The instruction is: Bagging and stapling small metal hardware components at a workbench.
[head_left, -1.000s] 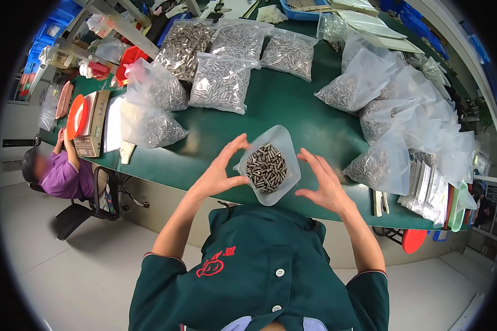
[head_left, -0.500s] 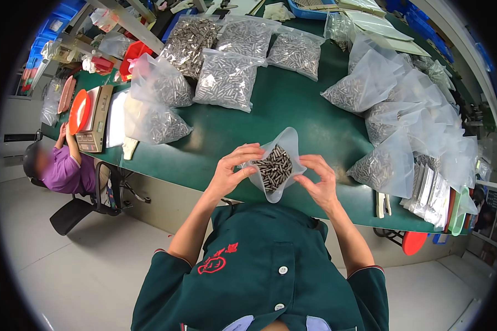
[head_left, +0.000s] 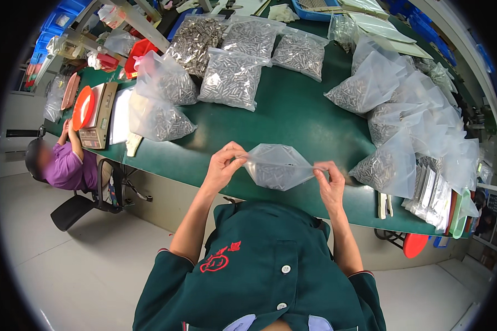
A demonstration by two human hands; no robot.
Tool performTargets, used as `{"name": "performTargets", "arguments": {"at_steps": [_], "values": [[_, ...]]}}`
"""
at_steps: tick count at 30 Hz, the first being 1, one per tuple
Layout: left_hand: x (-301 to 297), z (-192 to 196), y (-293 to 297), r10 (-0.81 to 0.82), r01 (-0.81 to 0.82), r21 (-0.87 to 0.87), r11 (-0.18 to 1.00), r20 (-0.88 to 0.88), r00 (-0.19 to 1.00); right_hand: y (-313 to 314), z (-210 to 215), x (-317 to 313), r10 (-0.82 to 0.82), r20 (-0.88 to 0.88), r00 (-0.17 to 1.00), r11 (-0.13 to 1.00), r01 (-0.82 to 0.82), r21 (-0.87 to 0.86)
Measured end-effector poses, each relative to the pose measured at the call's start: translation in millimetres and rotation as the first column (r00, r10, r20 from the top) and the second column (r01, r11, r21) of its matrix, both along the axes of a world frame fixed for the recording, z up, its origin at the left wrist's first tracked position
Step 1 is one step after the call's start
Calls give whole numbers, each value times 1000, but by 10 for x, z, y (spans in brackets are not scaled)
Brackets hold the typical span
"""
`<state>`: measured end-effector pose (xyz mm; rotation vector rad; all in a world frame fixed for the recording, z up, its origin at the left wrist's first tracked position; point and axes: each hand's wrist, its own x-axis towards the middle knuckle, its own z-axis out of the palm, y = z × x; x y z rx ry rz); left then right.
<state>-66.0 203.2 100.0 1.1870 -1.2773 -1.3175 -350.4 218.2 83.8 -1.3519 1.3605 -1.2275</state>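
A translucent plastic bag (head_left: 277, 171) with small metal pins inside is stretched between my two hands at the table's near edge. Its mouth is pulled into a straight, nearly flat line. My left hand (head_left: 224, 165) pinches the left corner of the mouth between thumb and fingers. On the other side, my right hand (head_left: 330, 181) grips the right corner the same way. The pins show only dimly through the plastic.
Filled bags of pins (head_left: 231, 80) lie at the back of the green table (head_left: 292, 113). More filled bags (head_left: 384, 165) crowd the right side, beside a stack of packets (head_left: 428, 193). Leftward are a scale (head_left: 98, 124) with an orange dish (head_left: 83, 108) and a seated person (head_left: 66, 165).
The bag's mouth, round and open before with the pins in plain sight, is now drawn flat. My hands have moved apart to its corners.
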Motion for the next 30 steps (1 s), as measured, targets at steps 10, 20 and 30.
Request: {"name": "performTargets", "arguments": {"at_steps": [10,20,30], "values": [[-70,102,301,256,-206,-244,948,198,946,11,466,151,14,-369,929,925,-152,-348],[125,36,777,176,-149,-176,973,151,973,387,379,45,106,-542,834,834,-371,-408],[-296,-366,641,539,-537,-88,839,270,798,434,-99,301,-9,-212,977,994,-14,-109]]}}
